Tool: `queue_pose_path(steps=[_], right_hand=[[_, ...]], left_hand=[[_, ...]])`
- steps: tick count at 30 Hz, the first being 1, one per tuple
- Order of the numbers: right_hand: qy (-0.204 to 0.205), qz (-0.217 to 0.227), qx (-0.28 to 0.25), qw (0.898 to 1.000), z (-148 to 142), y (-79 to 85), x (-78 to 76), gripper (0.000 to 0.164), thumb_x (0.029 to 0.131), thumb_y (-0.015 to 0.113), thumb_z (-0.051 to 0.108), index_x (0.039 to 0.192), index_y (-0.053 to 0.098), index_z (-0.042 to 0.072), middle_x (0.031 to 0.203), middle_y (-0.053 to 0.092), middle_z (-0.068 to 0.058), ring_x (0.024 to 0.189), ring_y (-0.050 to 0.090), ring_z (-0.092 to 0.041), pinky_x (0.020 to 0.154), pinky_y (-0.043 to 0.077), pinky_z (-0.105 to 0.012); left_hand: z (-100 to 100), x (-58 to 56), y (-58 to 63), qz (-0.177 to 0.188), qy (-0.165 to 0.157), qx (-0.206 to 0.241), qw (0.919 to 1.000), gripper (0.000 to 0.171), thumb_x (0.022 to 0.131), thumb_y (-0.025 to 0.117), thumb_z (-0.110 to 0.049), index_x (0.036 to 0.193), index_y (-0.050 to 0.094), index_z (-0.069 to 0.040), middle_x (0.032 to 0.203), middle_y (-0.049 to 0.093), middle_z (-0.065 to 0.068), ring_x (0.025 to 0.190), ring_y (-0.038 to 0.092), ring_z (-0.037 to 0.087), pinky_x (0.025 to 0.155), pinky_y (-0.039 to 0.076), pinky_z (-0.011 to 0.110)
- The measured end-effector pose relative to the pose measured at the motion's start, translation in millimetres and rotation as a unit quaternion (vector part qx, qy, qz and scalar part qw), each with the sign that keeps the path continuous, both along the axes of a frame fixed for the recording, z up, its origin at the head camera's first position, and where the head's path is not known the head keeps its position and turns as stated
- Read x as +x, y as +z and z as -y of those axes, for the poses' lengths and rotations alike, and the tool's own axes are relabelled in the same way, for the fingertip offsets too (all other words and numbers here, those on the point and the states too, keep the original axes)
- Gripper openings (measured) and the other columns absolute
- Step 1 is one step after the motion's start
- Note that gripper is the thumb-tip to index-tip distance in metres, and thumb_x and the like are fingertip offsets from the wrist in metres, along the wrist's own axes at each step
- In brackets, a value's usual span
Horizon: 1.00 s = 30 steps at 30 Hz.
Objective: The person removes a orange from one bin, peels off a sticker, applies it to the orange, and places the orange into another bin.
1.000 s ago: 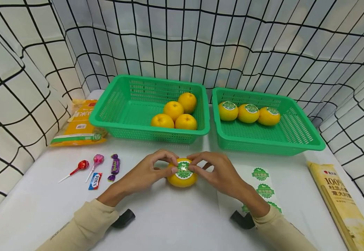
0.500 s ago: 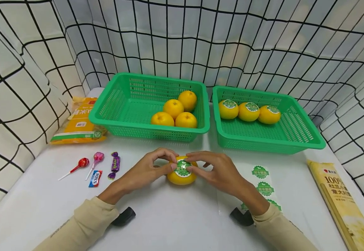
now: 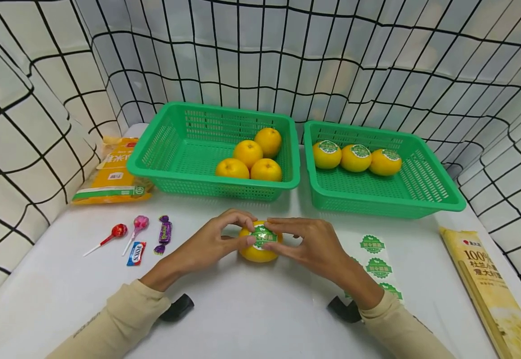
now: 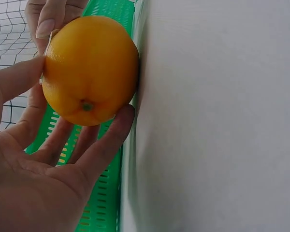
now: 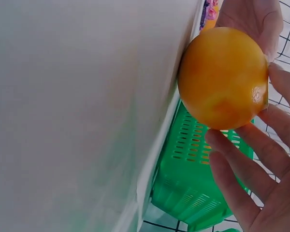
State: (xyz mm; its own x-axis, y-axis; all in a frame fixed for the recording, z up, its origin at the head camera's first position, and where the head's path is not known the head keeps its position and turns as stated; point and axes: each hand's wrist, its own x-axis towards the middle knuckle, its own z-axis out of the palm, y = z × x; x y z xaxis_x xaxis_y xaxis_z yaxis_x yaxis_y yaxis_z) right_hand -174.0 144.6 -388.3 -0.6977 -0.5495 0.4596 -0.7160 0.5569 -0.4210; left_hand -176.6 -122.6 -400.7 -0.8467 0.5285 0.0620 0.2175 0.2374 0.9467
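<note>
An orange (image 3: 255, 256) sits on the white table between both hands, with a round green-and-white sticker (image 3: 263, 236) on its top. My left hand (image 3: 215, 241) holds the fruit from the left, thumb at the sticker's edge and fingers around the far side. From the right, my right hand (image 3: 316, 245) grips it, thumb on the sticker's lower right and index finger at its upper edge. In the left wrist view the orange (image 4: 92, 70) shows its stem spot, a fingertip against it. The right wrist view shows the bare side of the orange (image 5: 222, 77).
Behind, a green basket (image 3: 188, 179) holds several plain oranges; another green basket (image 3: 377, 203) holds three stickered ones. A sticker sheet (image 3: 379, 268) lies partly under the right forearm. Lollipops (image 3: 118, 231), wrapped candies (image 3: 165, 233), a yellow bag (image 3: 115, 172) and a noodle pack (image 3: 484, 279) lie around.
My right thumb has slid slightly down and left over the sticker, and the index finger has straightened along its upper edge. My left hand has stayed nearly the same.
</note>
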Motion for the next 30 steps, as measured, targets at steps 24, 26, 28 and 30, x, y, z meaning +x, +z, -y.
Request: queue_pose_path(steps=[24,26,28,30], right_hand=[[-0.031,0.065,-0.011,0.997,7,5.7,8.1,0.042,0.091,0.086,0.032,0.13,0.077,0.017,0.124,0.078,0.005,0.094,0.075,-0.012,0.075,0.063,-0.031],[-0.015,0.099,-0.032,0.994,5,6.2,6.0,0.035,0.093,0.085,0.027,0.126,0.078,0.017,0.124,0.078,0.005,0.1,0.074,-0.011,0.079,0.064,-0.031],[0.003,0.117,-0.054,0.992,3,6.2,3.9,0.026,0.094,0.084,0.022,0.119,0.078,0.017,0.123,0.078,0.003,0.104,0.074,-0.012,0.082,0.064,-0.031],[0.016,0.12,-0.071,0.99,2,6.0,2.2,0.015,0.094,0.083,0.019,0.109,0.078,0.016,0.123,0.078,0.001,0.105,0.076,-0.015,0.081,0.064,-0.031]], left_hand=[[3,-1.8,1.6,-0.004,0.011,0.011,0.9999,0.026,0.101,0.076,-0.029,0.126,0.072,-0.028,0.138,0.063,-0.007,0.13,0.055,0.023,0.108,0.05,0.052],[3,-1.6,1.4,-0.003,0.011,0.013,0.9998,0.024,0.1,0.077,-0.028,0.124,0.073,-0.026,0.138,0.064,-0.006,0.13,0.057,0.023,0.11,0.048,0.054],[3,-1.5,1.5,0.0,0.014,0.012,0.9998,0.023,0.099,0.078,-0.028,0.121,0.073,-0.026,0.137,0.064,-0.006,0.131,0.057,0.022,0.112,0.045,0.056],[3,-1.6,1.9,0.004,0.018,0.007,0.9998,0.022,0.098,0.078,-0.029,0.119,0.072,-0.025,0.137,0.064,-0.007,0.131,0.057,0.022,0.114,0.042,0.058]])
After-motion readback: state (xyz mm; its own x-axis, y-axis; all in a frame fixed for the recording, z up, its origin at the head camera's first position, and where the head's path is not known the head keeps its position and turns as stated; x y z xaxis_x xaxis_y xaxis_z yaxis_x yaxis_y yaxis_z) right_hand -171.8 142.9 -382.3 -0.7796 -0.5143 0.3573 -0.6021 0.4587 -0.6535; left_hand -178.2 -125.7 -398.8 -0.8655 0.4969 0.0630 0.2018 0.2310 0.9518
